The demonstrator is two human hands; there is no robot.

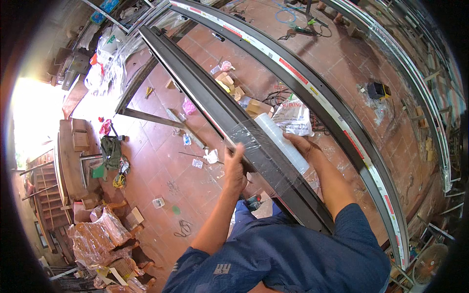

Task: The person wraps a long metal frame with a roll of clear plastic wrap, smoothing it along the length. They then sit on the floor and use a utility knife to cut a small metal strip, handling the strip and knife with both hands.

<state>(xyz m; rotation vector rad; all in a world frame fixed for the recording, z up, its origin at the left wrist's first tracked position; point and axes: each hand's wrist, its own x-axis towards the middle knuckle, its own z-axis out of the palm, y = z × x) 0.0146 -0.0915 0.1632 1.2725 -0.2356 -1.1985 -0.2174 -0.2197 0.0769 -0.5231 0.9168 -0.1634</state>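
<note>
Shirt point(293, 256) at 6 o'clock is dark navy, kinda wrinkly, with a pale blocky mark point(222, 268) toward its 9. Left sleeve point(188, 263) around 7 and right sleeve point(359, 225) around 4 are short, left hand point(235, 171) and right hand point(298, 145) bare. Blue trousers point(243, 217) peek out too.

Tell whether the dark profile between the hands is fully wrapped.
Only partly wrapped: the dark profile shows clear film across its middle, none at its far end.

Blackish bar point(217, 100), milky-white film roll point(282, 143), navy shirt point(293, 254), brick-red floor point(156, 183) with pale grid lines.
</note>
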